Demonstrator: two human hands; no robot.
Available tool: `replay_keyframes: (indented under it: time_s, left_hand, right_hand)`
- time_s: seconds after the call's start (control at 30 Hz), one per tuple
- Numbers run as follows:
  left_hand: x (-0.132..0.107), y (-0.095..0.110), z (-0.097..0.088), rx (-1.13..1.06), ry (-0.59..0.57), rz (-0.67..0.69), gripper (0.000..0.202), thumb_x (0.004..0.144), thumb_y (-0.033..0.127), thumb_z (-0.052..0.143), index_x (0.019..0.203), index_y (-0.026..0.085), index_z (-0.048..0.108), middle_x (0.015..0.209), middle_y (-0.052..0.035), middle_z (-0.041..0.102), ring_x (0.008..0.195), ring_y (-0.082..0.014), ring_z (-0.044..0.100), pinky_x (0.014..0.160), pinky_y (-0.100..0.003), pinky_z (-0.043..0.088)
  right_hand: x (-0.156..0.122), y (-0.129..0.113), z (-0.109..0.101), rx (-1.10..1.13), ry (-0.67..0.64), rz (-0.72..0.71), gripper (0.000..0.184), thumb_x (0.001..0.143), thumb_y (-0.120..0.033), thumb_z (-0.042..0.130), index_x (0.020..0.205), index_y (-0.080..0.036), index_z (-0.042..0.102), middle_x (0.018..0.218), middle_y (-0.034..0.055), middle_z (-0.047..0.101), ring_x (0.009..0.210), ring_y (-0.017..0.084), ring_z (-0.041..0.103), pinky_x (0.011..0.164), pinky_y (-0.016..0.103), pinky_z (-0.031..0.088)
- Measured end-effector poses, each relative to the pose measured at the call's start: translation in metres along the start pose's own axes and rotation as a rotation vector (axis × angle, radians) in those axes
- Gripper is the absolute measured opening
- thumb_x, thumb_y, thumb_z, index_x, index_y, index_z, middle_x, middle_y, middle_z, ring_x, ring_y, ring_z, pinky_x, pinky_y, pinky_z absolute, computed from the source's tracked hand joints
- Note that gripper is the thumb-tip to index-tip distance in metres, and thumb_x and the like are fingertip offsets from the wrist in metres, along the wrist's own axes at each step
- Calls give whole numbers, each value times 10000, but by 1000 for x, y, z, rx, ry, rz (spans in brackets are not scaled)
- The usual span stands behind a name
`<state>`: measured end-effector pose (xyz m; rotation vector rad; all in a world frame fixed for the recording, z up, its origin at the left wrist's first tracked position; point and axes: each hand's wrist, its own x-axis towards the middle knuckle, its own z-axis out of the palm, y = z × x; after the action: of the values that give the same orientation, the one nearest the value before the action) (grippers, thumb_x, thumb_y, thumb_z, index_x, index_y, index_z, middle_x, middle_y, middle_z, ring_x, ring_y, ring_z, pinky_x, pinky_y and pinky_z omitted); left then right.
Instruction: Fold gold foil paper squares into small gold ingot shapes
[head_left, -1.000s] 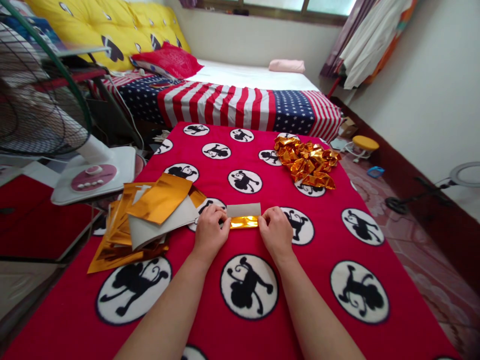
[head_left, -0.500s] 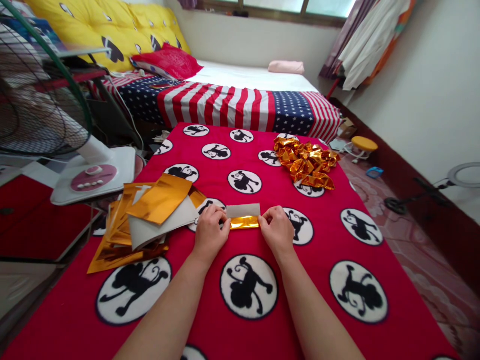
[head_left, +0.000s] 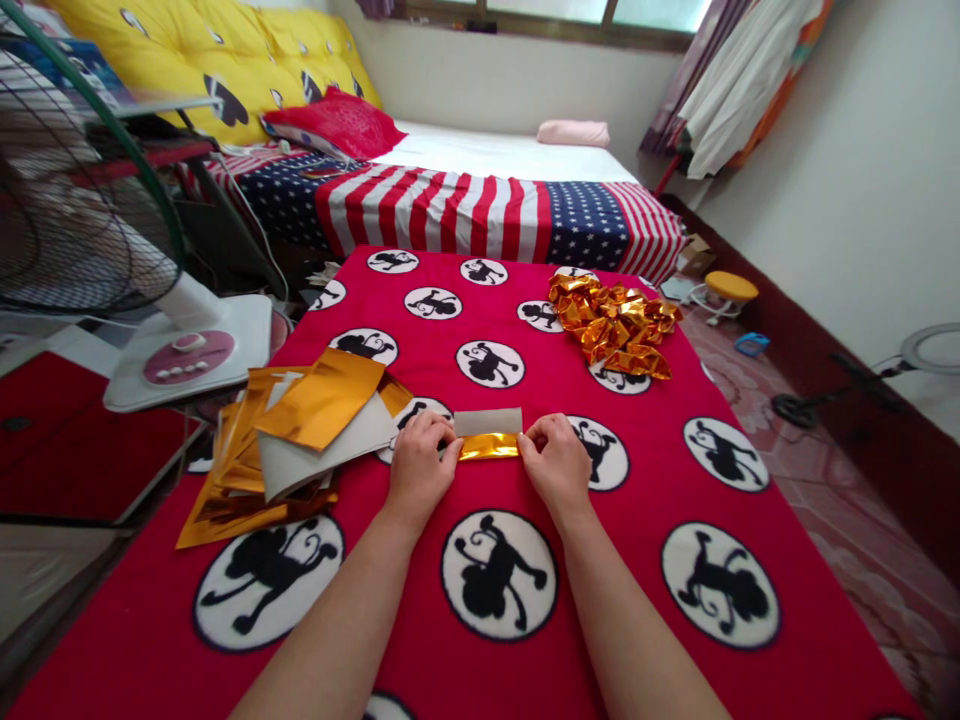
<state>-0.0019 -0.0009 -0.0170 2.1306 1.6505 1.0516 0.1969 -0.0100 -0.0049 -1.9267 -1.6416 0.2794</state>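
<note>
A small sheet of gold foil paper [head_left: 488,446] lies in front of me, its near part folded over so the gold side shows and the grey back stays visible beyond. My left hand [head_left: 423,455] pinches the left end of the fold between thumb and fingers. At the right end, my right hand [head_left: 556,456] grips the fold the same way. To the left of my left hand is a loose stack of gold foil sheets [head_left: 322,400], some with the grey side up. Farther off on the right sits a heap of folded gold foil pieces [head_left: 619,320].
Everything lies on a red cloth [head_left: 615,620] with monkey prints. A standing fan [head_left: 187,345] is beside the table on the left. Beyond the far edge is a bed [head_left: 472,215]; a yellow stool [head_left: 729,288] stands on the floor at right.
Almost nothing differs. Both hands keep hold of the foil paper's ends, with only a very slight shift of the right hand to the right.
</note>
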Motion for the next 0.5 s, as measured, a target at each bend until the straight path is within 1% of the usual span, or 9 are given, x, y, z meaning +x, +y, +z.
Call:
replay_keyframes:
  time_s: [0.1, 0.17, 0.23, 0.33, 0.43, 0.5]
  left_hand:
    - [1, 1, -2, -12, 9, 19, 36, 801, 153, 642, 816, 184, 651, 917, -46, 603, 924, -207, 558, 876, -371, 463]
    - [2, 2, -3, -14, 8, 72, 171, 809, 124, 625, 937, 212, 695, 983, -49, 584, 921, -196, 535, 867, -360, 459]
    - [4, 2, -5, 4, -27, 167, 298, 818, 75, 583, 1008, 260, 719, 1034, -51, 567, 913, -190, 509, 843, -344, 456]
    - [7, 4, -9, 67, -83, 301, 424, 819, 20, 526, 1051, 310, 731, 1088, -59, 556, 954, -207, 484, 842, -351, 448]
    - [9, 9, -12, 135, -73, 354, 426, 824, 38, 527, 1052, 329, 738, 1232, -62, 519, 1053, -243, 454, 908, -404, 430]
    - [10, 11, -14, 163, -84, 374, 408, 834, 58, 532, 1037, 342, 744, 1293, -48, 505, 1084, -253, 442, 931, -426, 418]
  right_hand:
    - [0, 0, 1, 5, 2, 5, 158, 799, -281, 594, 664, -209, 556, 814, -14, 569, 711, 132, 545, 603, 261, 336]
    - [0, 0, 1, 7, 6, 5, 161, 798, -284, 595, 661, -209, 557, 813, -13, 571, 709, 133, 545, 601, 262, 334]
    - [-1, 0, 1, 7, 13, 1, 159, 798, -284, 594, 661, -210, 559, 811, -11, 572, 705, 134, 543, 600, 264, 333]
    - [-1, 1, 1, 13, 24, -7, 147, 797, -276, 591, 669, -210, 562, 813, -11, 570, 703, 131, 540, 601, 263, 335]
    - [-1, 1, 0, 21, 26, -8, 143, 794, -274, 596, 672, -210, 559, 809, -14, 568, 709, 131, 540, 607, 260, 340]
    - [-1, 0, 0, 25, 26, -10, 143, 794, -275, 598, 672, -210, 558, 806, -14, 568, 715, 133, 543, 609, 260, 342]
